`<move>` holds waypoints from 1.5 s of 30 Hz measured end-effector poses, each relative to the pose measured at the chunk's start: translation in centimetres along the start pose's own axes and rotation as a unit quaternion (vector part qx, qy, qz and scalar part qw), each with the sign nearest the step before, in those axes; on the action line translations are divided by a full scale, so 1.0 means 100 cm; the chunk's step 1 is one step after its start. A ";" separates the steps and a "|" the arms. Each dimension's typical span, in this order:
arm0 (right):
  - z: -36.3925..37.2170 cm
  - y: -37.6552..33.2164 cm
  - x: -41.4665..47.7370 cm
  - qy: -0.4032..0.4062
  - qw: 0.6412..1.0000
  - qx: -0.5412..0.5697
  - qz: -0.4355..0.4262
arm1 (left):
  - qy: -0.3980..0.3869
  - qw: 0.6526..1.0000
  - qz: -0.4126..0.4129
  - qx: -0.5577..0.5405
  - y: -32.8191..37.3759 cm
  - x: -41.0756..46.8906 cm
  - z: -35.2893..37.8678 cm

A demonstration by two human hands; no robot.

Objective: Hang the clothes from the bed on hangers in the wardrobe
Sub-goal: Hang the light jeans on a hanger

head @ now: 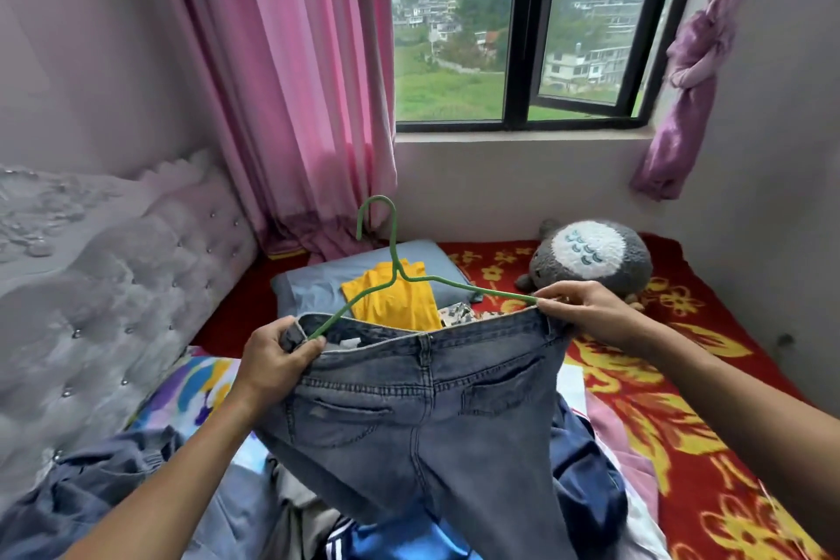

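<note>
A person holds a pair of faded grey-blue jeans (422, 414) up over a bed (682, 377), back pockets facing the camera, with a green wire hanger (395, 273) at the waistband. No brand name, label or writing can be read on the jeans or on anything else in view.

The left hand (272, 359) is closed around the left end of the waistband, fingers and thumb pinching the denim together with the hanger's left arm, which dips inside the waist opening. The right hand (577, 309) pinches the right end of the waistband between thumb and fingertips, where the hanger's right arm meets the cloth. Both forearms reach in from the lower corners, and the waistband is stretched almost level between the hands. The hanger's hook stands upright above the jeans, in front of a pink curtain (291, 82).

The jeans' legs hang down over a heap of clothes (586, 482) at the near end of the bed, among them dark blue garments and one with white stripes. Beyond the waistband, a yellow garment (391, 300) lies on a blue-grey pillow (318, 282). A grey and white plush toy (591, 259) sits on the red, yellow-flowered bedcover near the wall below a window (518, 27). A tufted grey headboard (113, 286) runs along the left side.
</note>
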State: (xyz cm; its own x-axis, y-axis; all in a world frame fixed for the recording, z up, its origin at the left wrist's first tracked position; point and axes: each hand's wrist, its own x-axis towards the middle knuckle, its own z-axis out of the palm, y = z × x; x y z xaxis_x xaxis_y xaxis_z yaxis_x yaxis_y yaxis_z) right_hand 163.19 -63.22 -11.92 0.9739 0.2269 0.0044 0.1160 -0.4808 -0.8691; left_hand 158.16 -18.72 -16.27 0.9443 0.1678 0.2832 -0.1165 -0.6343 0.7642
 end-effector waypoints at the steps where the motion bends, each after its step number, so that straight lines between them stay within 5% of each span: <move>1: 0.003 -0.003 0.001 -0.017 0.998 0.054 0.018 | 0.003 1.000 0.001 0.008 -0.003 -0.002 -0.005; 5: 0.015 0.000 0.007 -0.028 0.992 0.123 0.018 | 0.008 0.993 0.041 0.106 0.002 -0.014 -0.021; 9: 0.025 -0.006 0.009 0.016 0.992 -0.069 -0.103 | -0.018 0.972 0.068 0.225 0.001 -0.018 -0.028; 13: 0.012 -0.021 0.010 0.032 0.932 -0.272 -0.239 | -0.028 0.964 0.091 0.247 -0.001 -0.014 -0.026; 18: 0.010 -0.018 0.005 0.081 0.879 -0.372 -0.286 | -0.024 0.938 0.151 0.312 0.008 -0.008 -0.019; 22: 0.039 -0.048 0.011 0.124 0.872 -0.319 -0.350 | -0.067 0.900 0.223 0.370 0.024 -0.009 0.018; 25: 0.030 -0.037 0.018 0.172 0.919 -0.269 -0.233 | -0.074 0.927 0.177 0.322 0.018 -0.012 0.024; 28: 0.016 0.015 0.013 0.072 0.954 -0.290 -0.013 | -0.053 0.964 0.139 0.222 0.008 -0.010 0.009; 31: 0.039 0.049 0.003 -0.017 0.982 -0.061 0.178 | -0.040 0.972 0.131 0.191 0.009 -0.003 0.001; 33: 0.047 0.057 0.000 -0.018 0.972 0.087 0.217 | -0.037 0.971 0.131 0.198 0.012 -0.001 -0.002; 37: 0.046 0.059 -0.002 -0.019 0.961 0.186 0.205 | -0.029 0.969 0.123 0.210 0.006 -0.001 -0.009; 39: 0.047 0.054 -0.004 -0.003 0.977 0.115 0.182 | -0.034 0.960 0.137 0.241 0.003 -0.004 -0.008; 41: 0.050 0.047 -0.004 0.043 0.981 -0.139 0.129 | -0.049 0.943 0.156 0.288 0.003 -0.008 0.000; 43: 0.057 0.036 -0.007 0.104 0.925 -0.358 0.078 | -0.067 0.937 0.164 0.302 0.004 -0.013 0.008; 45: 0.061 0.024 -0.011 0.144 0.895 -0.421 0.023 | -0.066 0.935 0.159 0.310 0.004 -0.013 0.007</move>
State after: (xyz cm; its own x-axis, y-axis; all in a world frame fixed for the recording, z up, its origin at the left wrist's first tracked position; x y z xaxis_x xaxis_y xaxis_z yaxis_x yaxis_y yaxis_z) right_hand 161.22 -59.39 -17.01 0.9774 0.0205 0.2106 0.0619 -0.9795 -0.1919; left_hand 157.08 -19.77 -16.74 0.9265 -0.1723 0.3346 -0.2355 -0.9589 0.1581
